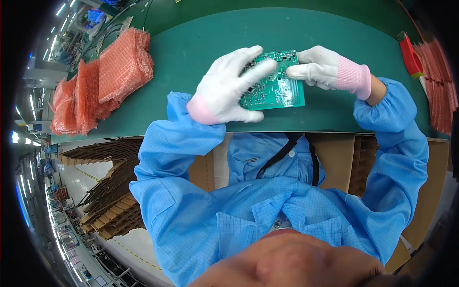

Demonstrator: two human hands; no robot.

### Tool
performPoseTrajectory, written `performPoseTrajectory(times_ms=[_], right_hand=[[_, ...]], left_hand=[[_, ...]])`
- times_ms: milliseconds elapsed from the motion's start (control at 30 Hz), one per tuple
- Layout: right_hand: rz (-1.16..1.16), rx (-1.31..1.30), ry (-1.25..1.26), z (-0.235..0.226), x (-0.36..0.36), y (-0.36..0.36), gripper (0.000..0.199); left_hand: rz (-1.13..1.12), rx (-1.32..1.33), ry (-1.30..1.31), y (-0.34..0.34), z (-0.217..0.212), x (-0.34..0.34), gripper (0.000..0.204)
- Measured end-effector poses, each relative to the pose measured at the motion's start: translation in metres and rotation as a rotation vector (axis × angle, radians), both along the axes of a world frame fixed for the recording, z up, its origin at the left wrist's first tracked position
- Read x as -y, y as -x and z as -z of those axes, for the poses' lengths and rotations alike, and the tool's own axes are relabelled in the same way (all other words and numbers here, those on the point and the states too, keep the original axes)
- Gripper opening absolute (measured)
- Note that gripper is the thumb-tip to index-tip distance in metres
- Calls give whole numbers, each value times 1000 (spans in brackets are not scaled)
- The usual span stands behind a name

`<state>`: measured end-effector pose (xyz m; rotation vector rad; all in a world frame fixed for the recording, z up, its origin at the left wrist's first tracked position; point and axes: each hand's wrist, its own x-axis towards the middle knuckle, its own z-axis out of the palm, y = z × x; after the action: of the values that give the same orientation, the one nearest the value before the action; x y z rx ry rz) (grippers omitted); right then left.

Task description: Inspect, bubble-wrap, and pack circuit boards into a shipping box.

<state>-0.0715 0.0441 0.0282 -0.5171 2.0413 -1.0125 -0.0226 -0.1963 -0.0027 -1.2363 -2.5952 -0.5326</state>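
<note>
A green printed circuit board lies at the near middle of the green work table, its face dotted with solder points and small parts. My left hand, in a white glove with a pink cuff, rests over the board's left side. Its fingers are stretched out and spread, one across the board's face, with the thumb along the near edge. At the board's far right edge, my right hand, gloved alike, is closed on the board, with a finger or thumb pressed on top. The right hand's other fingers are curled and partly hidden.
Pink bubble-wrap bags are piled on the table at the left. More pink bags lie at the far right beside a red tool. Stacked cardboard dividers stand below the table's left end, and cardboard boxes under its near edge.
</note>
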Motion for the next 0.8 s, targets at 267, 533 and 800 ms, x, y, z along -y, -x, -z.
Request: performPoseTrajectory(times_ms=[267,533,800], right_hand=[[-282,-754,338,3,-7,-18,45],[-116,-1468,79,4,6,-30,62],[869,-293,1047,48,59,-25,56]], left_hand=[[135,1363,-960,8,14,15,106],[48,1174,-950,-3,3,-20,97],[-473,-93,-396,26,9,-61,89]])
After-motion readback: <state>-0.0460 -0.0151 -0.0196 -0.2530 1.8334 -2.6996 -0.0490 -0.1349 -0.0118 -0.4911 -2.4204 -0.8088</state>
